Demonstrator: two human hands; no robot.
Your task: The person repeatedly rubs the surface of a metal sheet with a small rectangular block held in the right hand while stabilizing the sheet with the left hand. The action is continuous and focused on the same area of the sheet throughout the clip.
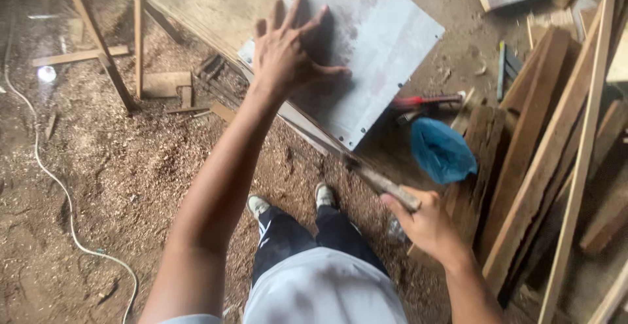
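My left hand (286, 52) lies flat, fingers spread, on a grey square sheet (376, 42) that rests on a wooden workbench (203, 0). My right hand (425, 222) grips the wooden handle of a tool (386, 185) whose shaft runs up-left along the sheet's near edge. The working end of the tool is blurred. Below, I see my dark trousers and light shoes (258, 204) on a sawdust floor.
A blue plastic bag (441, 150) lies on stacked wooden planks (543, 154) at the right. A red-handled tool (425, 100) lies on the bench. A white cable (55, 180) snakes across the sawdust at the left. Wooden trestle legs (98, 42) stand upper left.
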